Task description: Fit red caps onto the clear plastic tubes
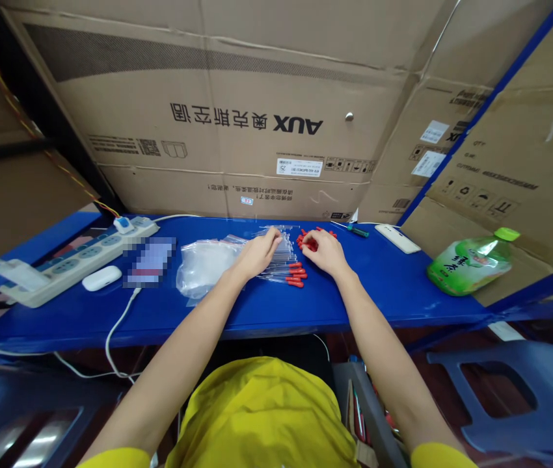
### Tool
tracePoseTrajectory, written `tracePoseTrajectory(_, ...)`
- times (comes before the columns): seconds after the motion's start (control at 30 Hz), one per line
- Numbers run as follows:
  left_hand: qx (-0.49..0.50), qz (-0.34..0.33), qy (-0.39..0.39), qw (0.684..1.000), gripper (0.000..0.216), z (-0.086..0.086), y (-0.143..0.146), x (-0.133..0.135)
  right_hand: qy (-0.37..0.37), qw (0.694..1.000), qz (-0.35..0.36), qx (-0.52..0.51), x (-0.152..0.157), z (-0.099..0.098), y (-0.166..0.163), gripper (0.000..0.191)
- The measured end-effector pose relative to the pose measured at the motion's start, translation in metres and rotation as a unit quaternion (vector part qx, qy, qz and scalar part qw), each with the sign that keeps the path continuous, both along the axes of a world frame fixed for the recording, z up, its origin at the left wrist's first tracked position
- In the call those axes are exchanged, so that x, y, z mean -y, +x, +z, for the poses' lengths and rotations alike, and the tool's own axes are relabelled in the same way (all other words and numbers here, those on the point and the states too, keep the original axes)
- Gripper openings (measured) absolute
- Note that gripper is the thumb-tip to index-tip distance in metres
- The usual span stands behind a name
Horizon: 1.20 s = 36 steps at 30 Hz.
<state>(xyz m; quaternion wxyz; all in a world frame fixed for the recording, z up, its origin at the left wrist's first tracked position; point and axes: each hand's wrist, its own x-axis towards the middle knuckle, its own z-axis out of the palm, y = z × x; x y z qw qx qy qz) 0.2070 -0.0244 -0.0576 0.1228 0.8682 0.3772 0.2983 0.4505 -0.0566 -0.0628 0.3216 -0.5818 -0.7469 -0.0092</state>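
L hand: half-curled, fingertips on clear tubes, grip unclear. R hand: curled over red caps; fingertips hidden, grip unclear.

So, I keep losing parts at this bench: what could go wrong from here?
The red-capped tubes lie loose under the left hand, near the front edge of the blue shelf; a nudge could roll some off. The loose red caps at the right hand are small and may scatter. The green bottle lies on its side on the shelf that also bears the power strip; a leak might spread.
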Motion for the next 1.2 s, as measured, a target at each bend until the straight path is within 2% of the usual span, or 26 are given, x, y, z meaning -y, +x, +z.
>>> tracePoseTrajectory(0.3,0.001,-0.016,0.008,1.000,0.029,-0.005,0.004,-0.002,0.009,0.984,0.098,-0.149,-0.001,-0.001,-0.010,0.006)
tracePoseTrajectory(0.47,-0.008,-0.026,0.001,1.000,0.029,-0.004,0.006,0.001,0.011,0.968,0.129,-0.214,0.001,-0.002,-0.020,0.016)
tracePoseTrajectory(0.77,-0.012,-0.045,0.009,0.999,0.032,-0.004,0.005,0.003,0.024,0.958,0.140,-0.251,0.004,-0.002,-0.027,0.025)
tracePoseTrajectory(0.97,0.014,-0.085,0.020,0.996,0.033,-0.002,0.002,0.002,0.049,0.959,0.156,-0.233,0.004,-0.004,-0.026,0.022)
tracePoseTrajectory(1.2,0.002,-0.096,0.036,0.995,0.033,-0.001,0.001,0.000,0.040,0.959,0.163,-0.230,0.004,-0.005,-0.025,0.021)
